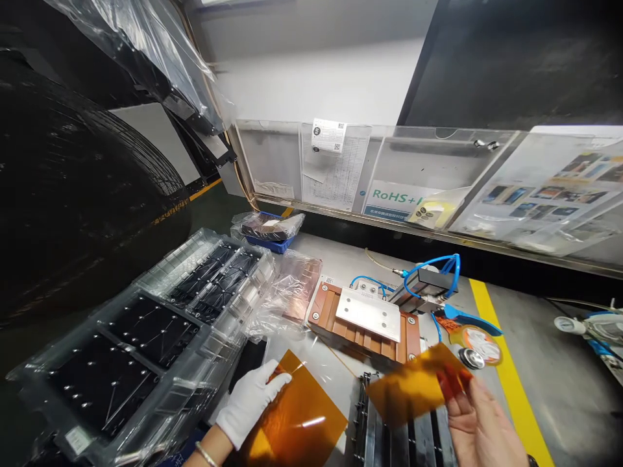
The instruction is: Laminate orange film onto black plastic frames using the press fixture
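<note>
My left hand (253,397), in a white glove, pinches the upper left edge of a translucent amber film sheet (306,415). Bare fingers of my right hand (479,415) grip the right end of a smaller amber film sheet (413,386), and the fingers show through it. This second sheet is tilted above a dark ribbed metal part (389,444), partly covering it. Just beyond the sheets sits a brown fixture block (326,305) with a silver plate (368,312) on top. The two sheets are apart from each other.
Clear trays (214,363) holding black panels stand at the left. Behind are plastic-wrapped copper-coloured pieces (302,292) and a blue bin (272,245). A pneumatic cylinder (423,288) with blue hoses, a tape roll (479,344) and a yellow floor-style stripe (511,383) lie to the right.
</note>
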Tool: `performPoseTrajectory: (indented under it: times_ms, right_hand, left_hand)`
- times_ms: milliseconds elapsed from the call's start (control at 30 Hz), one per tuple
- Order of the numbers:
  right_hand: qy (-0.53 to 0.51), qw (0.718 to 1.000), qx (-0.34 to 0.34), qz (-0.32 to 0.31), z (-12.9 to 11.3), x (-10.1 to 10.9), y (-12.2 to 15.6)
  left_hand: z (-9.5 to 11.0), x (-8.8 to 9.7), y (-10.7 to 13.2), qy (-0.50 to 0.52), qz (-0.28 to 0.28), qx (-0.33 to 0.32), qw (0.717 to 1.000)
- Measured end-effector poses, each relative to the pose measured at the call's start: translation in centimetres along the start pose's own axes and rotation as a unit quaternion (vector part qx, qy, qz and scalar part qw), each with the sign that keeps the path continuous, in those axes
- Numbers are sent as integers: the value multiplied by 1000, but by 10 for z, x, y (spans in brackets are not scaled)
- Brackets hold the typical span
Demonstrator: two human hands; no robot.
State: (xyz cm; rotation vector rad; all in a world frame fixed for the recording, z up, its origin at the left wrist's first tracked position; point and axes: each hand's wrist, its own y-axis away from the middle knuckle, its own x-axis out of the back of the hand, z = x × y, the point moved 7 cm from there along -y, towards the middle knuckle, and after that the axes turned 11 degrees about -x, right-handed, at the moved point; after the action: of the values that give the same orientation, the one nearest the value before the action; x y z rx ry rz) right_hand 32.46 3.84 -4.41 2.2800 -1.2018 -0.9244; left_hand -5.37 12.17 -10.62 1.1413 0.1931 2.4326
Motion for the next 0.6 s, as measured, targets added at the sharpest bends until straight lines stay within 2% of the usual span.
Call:
performPoseTrajectory:
  times_ms: [67, 100, 167, 200, 267, 333, 400, 433, 500, 600]
  right_hand:
    - [16, 1000, 22, 8, -12, 3, -2]
    - [36, 999, 25, 4, -16, 1, -3]
    - [110, 994, 13, -17, -17, -6, -7]
    - [163, 986, 1, -37, -14, -12, -9]
    - [288, 952, -25, -105, 0, -29, -9]
    - [390, 897, -55, -203, 24, -49, -3]
    - [434, 851, -81, -284, 47, -64, 5]
    - [438, 839, -93, -309, 56, -69, 9]
    - [440, 824, -110, -339, 69, -75, 13]
    - [429, 822, -123, -354, 75, -78, 17]
  left_hand:
    - [-14, -8, -11, -49, -44, 24, 998]
    - [-18, -9, -16, -73, -49, 27, 996]
    - [-17, -5, -25, -110, -28, 27, 993]
    - [-10, -2, -29, -116, -16, 15, 993]
    - [21, 2, -34, -78, -9, -36, 996]
    - [67, 3, -37, 37, -29, -103, 994]
    - [114, 5, -39, 152, -64, -151, 975]
    - [135, 6, -39, 183, -87, -174, 964]
    - [166, 5, -41, 184, -137, -211, 950]
    - [180, -2, -46, 88, -173, -229, 954]
